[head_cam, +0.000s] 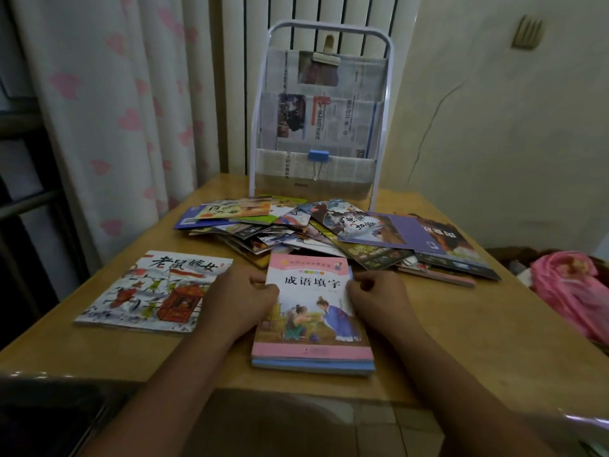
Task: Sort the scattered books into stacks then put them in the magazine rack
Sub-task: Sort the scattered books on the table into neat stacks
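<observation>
Left hand (239, 300) and right hand (379, 300), fingers curled, gripping opposite edges of pink-covered picture book (309, 311) atop small near-centre stack on wooden table (461, 341). Scattered books (329, 232) behind; white-framed newspaper-lined magazine rack (319, 120) at far edge.

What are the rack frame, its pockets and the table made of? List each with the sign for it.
Rack frame: looks like white-coated metal tube, smoothly bent at the corners.
Pockets: apparently newspaper, printed columns showing, held by a blue binder clip.
Table: probably wood or laminate, light brown, slightly glossy.
</observation>
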